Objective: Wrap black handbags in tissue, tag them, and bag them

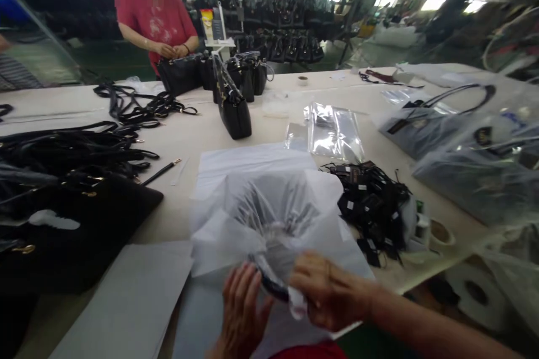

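At the near edge of the counter (185, 137), a translucent white sheet (278, 196) lies gathered in radiating creases over a dark form, with white paper (256, 157) spread beneath it. A dark curved handle (273, 285) runs on the near side of the creases, between the wearer's two hands. The right hand (322, 291) is closed, its fingers curled about white wrapping (297, 304) at the handle's right end. The left hand (243, 305) lies beside the handle's left part, fingers extended and close together, thumb apart; whether it grips cannot be told. To the left are a stack of pale sheets (122, 294), a large black bag (105, 221) with gold-coloured fittings, and a heap of black straps (63, 151). To the right of the white paper sits a pile of black tags (368, 202), with shiny clear sleeves (334, 132) just beyond it and a tape roll (442, 234) beside it. Bags in translucent covers (471, 168) occupy the far right. Beyond the white paper stands a small black bag (236, 118); across the counter, a person in a red shirt (154, 19) has both hands at another dark bag (183, 76).
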Available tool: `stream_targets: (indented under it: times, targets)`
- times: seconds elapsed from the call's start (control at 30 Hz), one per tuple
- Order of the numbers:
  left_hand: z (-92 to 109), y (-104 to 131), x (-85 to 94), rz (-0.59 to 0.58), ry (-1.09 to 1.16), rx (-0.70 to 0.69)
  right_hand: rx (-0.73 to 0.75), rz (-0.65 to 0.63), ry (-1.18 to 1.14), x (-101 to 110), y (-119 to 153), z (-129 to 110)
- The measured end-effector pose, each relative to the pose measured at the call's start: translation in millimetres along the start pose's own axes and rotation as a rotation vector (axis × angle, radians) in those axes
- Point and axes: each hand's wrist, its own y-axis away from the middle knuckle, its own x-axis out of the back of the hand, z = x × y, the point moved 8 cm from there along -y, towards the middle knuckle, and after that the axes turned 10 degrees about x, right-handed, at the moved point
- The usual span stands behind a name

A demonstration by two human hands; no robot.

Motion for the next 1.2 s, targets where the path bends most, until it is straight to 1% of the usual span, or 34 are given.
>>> stream_targets:
  times: [0.07, 0.1, 0.13, 0.17, 0.2, 0.23, 0.27, 0.3, 0.33, 0.37, 0.4, 0.43, 0.47, 0.5, 0.53, 0.57, 0.6, 0.63, 0.67, 0.7, 0.77, 0.8, 0.83, 0.9, 0.97, 1.07, 1.2]
  targets:
    - [14, -68, 10.4, 0.094, -0.046, -0.066, 0.045, 0.135, 0.025, 67, -25, 20]
    - [18, -103, 11.2, 0.099, -0.062, -0.072, 0.046, 0.189, 0.037, 94, -36, 34]
    - [19, -137, 9.5, 0.088, -0.067, -0.068, 0.047, 0.243, 0.041, 118, -46, 50]
    - [19, -167, 4.4, 0.046, -0.058, -0.046, 0.032, 0.300, 0.042, 137, -54, 66]
    - [15, -192, -3.4, -0.016, -0.044, 0.000, -0.004, 0.352, 0.042, 152, -60, 84]
    - [10, -211, -11.6, -0.066, -0.048, 0.067, -0.054, 0.387, 0.045, 162, -65, 101]
    - [5, -225, -20.1, -0.109, -0.053, 0.125, -0.101, 0.423, 0.055, 170, -66, 116]
    - [0, -233, -28.4, -0.146, -0.064, 0.176, -0.139, 0.463, 0.072, 175, -63, 127]
    - [-5, -236, -35.7, -0.172, -0.079, 0.213, -0.164, 0.511, 0.095, 178, -56, 135]
    - [-8, -237, -41.6, -0.186, -0.093, 0.234, -0.184, 0.573, 0.124, 180, -44, 140]
    - [-11, -235, -45.9, -0.191, -0.103, 0.242, -0.217, 0.648, 0.157, 180, -26, 145]
    - [-13, -233, -47.5, -0.176, -0.112, 0.242, -0.281, 0.728, 0.191, 177, -1, 150]
    - [-15, -229, -45.7, -0.136, -0.120, 0.234, -0.388, 0.793, 0.225, 170, 29, 158]
    - [-15, -225, -41.2, -0.081, -0.127, 0.216, -0.546, 0.833, 0.258, 157, 63, 169]
    - [-13, -220, -35.1, -0.021, -0.135, 0.188, -0.746, 0.822, 0.287, 139, 99, 182]
    - [-10, -214, -27.9, 0.039, -0.142, 0.153, -0.963, 0.713, 0.307, 114, 134, 197]
    - [-6, -207, -20.7, 0.091, -0.153, 0.110, -1.148, 0.524, 0.304, 84, 164, 212]
    - [0, -198, -14.2, 0.132, -0.165, 0.061, -1.205, 0.441, 0.280, 58, 187, 222]
    - [6, -189, -9.5, 0.154, -0.177, 0.007, -1.241, 0.388, 0.268, 36, 205, 230]
    - [13, -179, -7.0, 0.157, -0.191, -0.050, -1.267, 0.337, 0.261, 16, 219, 238]
    - [28, -158, -8.9, 0.116, -0.219, -0.166, -1.273, 0.278, 0.251, -14, 232, 251]
    - [33, -147, -12.9, 0.075, -0.231, -0.216, -1.275, 0.248, 0.250, -25, 234, 256]
    - [38, -137, -17.6, 0.033, -0.238, -0.255, -1.276, 0.221, 0.248, -33, 235, 261]
    - [42, -121, -26.4, -0.034, -0.243, -0.302, -1.285, 0.175, 0.245, -42, 236, 270]
    - [43, -111, -32.7, -0.071, -0.248, -0.318, -1.299, 0.137, 0.241, -45, 240, 277]
    - [44, -102, -37.9, -0.094, -0.268, -0.332, -1.301, 0.095, 0.236, -45, 246, 284]
    - [43, -99, -42.6, -0.134, -0.278, -0.309, -1.270, 0.081, 0.247, -36, 250, 282]
